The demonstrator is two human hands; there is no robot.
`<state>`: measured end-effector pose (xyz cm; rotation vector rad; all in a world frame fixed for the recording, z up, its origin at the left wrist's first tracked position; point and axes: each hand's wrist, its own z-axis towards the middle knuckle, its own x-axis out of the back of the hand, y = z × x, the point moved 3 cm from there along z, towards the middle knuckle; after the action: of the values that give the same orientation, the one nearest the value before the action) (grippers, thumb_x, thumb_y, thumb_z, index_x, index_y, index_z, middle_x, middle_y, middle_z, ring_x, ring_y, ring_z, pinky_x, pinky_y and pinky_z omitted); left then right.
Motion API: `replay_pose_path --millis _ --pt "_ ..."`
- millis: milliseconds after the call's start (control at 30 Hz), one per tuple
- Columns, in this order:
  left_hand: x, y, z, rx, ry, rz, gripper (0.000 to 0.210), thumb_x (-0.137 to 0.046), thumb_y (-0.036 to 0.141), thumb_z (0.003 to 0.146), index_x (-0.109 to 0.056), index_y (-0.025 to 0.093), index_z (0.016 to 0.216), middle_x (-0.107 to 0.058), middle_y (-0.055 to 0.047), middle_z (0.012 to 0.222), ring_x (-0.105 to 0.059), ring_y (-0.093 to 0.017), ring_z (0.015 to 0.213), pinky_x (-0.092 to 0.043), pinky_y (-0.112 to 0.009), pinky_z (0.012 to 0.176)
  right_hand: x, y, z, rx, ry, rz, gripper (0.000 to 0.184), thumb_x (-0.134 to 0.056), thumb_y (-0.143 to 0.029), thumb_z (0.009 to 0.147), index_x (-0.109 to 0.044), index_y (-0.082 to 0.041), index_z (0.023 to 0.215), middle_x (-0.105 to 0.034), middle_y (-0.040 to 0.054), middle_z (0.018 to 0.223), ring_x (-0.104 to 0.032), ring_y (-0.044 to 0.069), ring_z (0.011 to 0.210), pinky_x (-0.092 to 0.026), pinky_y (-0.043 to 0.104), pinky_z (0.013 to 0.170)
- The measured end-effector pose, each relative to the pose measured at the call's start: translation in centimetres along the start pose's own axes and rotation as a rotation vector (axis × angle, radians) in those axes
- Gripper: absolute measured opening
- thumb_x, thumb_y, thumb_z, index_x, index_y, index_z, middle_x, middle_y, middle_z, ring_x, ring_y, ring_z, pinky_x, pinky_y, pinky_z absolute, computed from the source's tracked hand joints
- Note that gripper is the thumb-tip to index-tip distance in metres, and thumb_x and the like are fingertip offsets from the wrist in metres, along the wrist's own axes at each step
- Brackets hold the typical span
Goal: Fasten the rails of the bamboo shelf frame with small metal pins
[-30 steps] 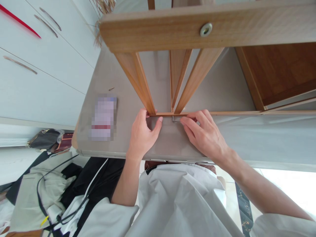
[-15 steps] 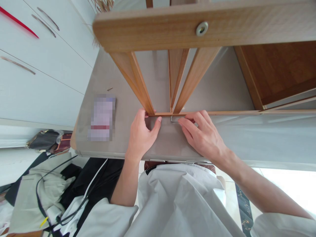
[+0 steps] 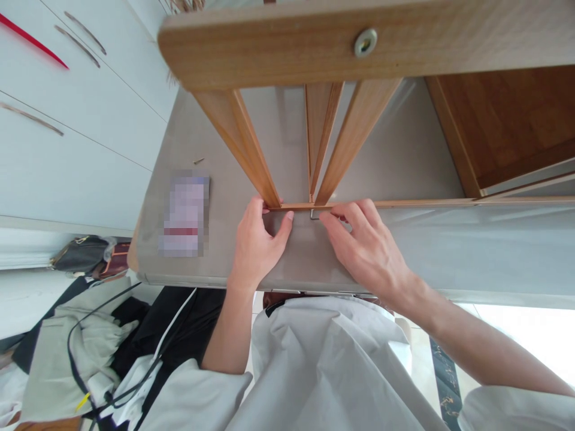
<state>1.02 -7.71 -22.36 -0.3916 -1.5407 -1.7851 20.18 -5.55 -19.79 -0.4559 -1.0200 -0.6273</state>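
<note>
Hex key [image 3: 314, 218] sits pinched in our right hand [image 3: 371, 248], fingertips nearly together, while our left hand [image 3: 257, 248], grip loosely curled, holds the wooden rail [image 3: 297, 206]

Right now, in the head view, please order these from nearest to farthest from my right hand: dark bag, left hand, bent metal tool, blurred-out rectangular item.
From the right hand:
1. Bent metal tool: at its fingertips.
2. Left hand: to its left.
3. Blurred-out rectangular item: farther left, on the table.
4. Dark bag: far left, beyond the table.
</note>
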Motion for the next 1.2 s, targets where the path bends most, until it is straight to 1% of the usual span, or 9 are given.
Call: replay_pose_path --millis 200,400,533,767,833,933,1000,1100,1200 --pt "-0.1 -0.1 0.0 0.010 0.006 0.006 0.027 -0.068 0.032 0.094 -0.058 0.024 0.118 -0.074 -0.003 0.120 -0.070 -0.020 0.111 -0.055 -0.039 0.103 0.7 -0.7 0.7 0.002 -0.062 -0.077 0.035 -0.040 0.010 0.089 -0.065 -0.015 0.094 -0.062 0.0110 0.093 -0.045 0.021 0.086 -0.044 0.032 0.067" --pt "0.0 -0.1 -0.1 0.015 -0.001 0.005 0.027 -0.067 0.031 0.094 -0.058 0.024 0.119 -0.073 -0.003 0.121 -0.069 -0.020 0.111 -0.054 -0.039 0.104 0.1 0.7 0.3 -0.105 -0.029 0.116 0.027 -0.049 0.001 0.093 -0.065 -0.020 0.097 -0.064 0.0105 0.098 -0.051 0.023 0.090 -0.046 0.035 0.070" --pt "0.0 -0.1 0.0 0.015 0.003 0.003 0.028 -0.067 0.032 0.094 -0.058 0.024 0.118 -0.073 -0.004 0.121 -0.069 -0.021 0.110 -0.054 -0.040 0.104 -0.1 1.1 0.0 -0.124 0.001 0.168 0.021 -0.053 -0.005 0.096 -0.066 -0.021 0.099 -0.066 0.0092 0.100 -0.054 0.023 0.091 -0.048 0.036 0.074" --pt "0.0 -0.2 0.0 0.036 -0.008 0.006 0.029 -0.067 0.037 0.094 -0.059 0.023 0.118 -0.074 -0.006 0.120 -0.070 -0.022 0.107 -0.054 -0.042 0.102 -0.7 1.0 0.3 -0.124 -0.077 0.228 0.024 -0.045 -0.003 0.099 -0.064 -0.016 0.099 -0.065 0.0108 0.098 -0.049 0.023 0.089 -0.049 0.037 0.079" --pt "0.0 -0.2 0.0 0.043 -0.001 0.012 0.031 -0.068 0.038 0.094 -0.058 0.023 0.119 -0.074 -0.007 0.120 -0.070 -0.022 0.108 -0.054 -0.042 0.103 -0.5 1.2 0.5 -0.132 -0.088 0.276 0.023 -0.044 -0.003 0.099 -0.064 -0.015 0.100 -0.064 0.0102 0.098 -0.048 0.022 0.089 -0.049 0.037 0.081" --pt "0.0 -0.2 0.0 0.045 0.012 0.021 0.034 -0.069 0.039 0.093 -0.056 0.024 0.121 -0.074 -0.007 0.119 -0.070 -0.023 0.108 -0.054 -0.043 0.103 0.7 1.3 0.4 -0.101 -0.059 0.375 0.021 -0.045 -0.008 0.102 -0.064 -0.015 0.100 -0.064 0.0096 0.100 -0.050 0.021 0.090 -0.050 0.036 0.085" --pt "0.0 0.0 0.1 0.043 0.013 0.015 0.036 -0.068 0.039 0.093 -0.054 0.025 0.123 -0.073 -0.007 0.122 -0.069 -0.023 0.110 -0.054 -0.044 0.103 1.8 1.7 -0.3 -0.105 -0.010 0.473 0.017 -0.047 -0.013 0.104 -0.064 -0.017 0.101 -0.064 0.0076 0.099 -0.053 0.019 0.090 -0.051 0.035 0.086" --pt "0.0 0.2 0.0 0.063 0.003 0.011 0.037 -0.066 0.040 0.094 -0.051 0.025 0.125 -0.071 -0.008 0.126 -0.068 -0.025 0.114 -0.053 -0.046 0.105 3.3 2.7 -2.7 -0.199 0.074 0.604 0.011 -0.052 -0.019 0.104 -0.063 -0.021 0.100 -0.066 0.0037 0.094 -0.059 0.016 0.089 -0.052 0.030 0.081" --pt "0.1 0.1 0.0 0.110 -0.009 0.011 0.041 -0.066 0.045 0.094 -0.050 0.027 0.126 -0.070 -0.009 0.126 -0.068 -0.028 0.114 -0.053 -0.050 0.105 3.9 4.5 -6.5 -0.348 0.128 0.566 0.018 -0.053 -0.025 0.104 -0.063 -0.022 0.089 -0.063 0.0008 0.082 -0.060 0.015 0.075 -0.051 0.027 0.069"
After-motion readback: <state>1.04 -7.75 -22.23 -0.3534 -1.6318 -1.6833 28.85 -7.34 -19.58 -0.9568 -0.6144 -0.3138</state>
